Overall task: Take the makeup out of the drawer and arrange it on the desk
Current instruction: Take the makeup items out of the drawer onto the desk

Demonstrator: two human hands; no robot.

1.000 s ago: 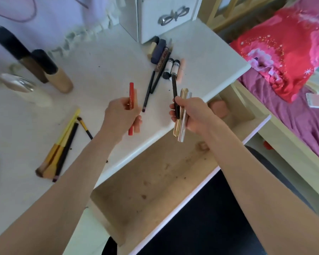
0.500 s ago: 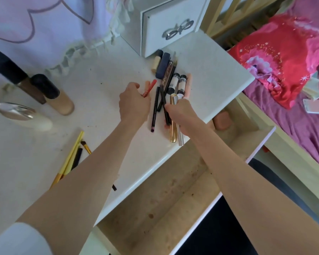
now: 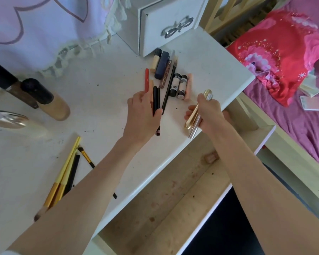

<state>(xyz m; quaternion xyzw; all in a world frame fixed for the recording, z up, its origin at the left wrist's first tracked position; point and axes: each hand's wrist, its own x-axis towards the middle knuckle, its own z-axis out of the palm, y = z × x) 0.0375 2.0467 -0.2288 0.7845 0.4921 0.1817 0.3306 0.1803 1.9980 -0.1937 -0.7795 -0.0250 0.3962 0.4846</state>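
The open drawer (image 3: 166,214) is seen below the desk (image 3: 99,100) edge, its wooden floor nearly bare apart from a small pinkish item (image 3: 211,157) near the back right, so most of the makeup is judged to be out already. A loose row of makeup is laid on the desk in front of a small white drawer unit (image 3: 166,24): a beige tube (image 3: 156,60), a dark blue stick (image 3: 162,65), a patterned tube (image 3: 165,74), two black-capped white tubes (image 3: 179,85), a peach stick (image 3: 188,86) and a long black pencil (image 3: 168,87), all roughly parallel, presumably so that like items are kept side by side. The left hand (image 3: 143,115) is held over the near end of this row; a black pencil (image 3: 155,100) is pinched between thumb and curled fingers, with a second thin dark pencil just beside it, and a red pencil (image 3: 146,80) lies at the fingertips, though whether it is touched cannot be told. The pencil seems to be aligned with the row before release. In the right hand (image 3: 208,113), a gold tube (image 3: 194,112) and a silver tube (image 3: 201,118) are gripped together in clenched fingers, held above the desk edge near the right end of the row, probably kept in reserve until a place is freed. Yellow-handled brushes (image 3: 63,177) are grouped apart at the near left, and two dark-capped bottles (image 3: 44,100) stand at the far left.
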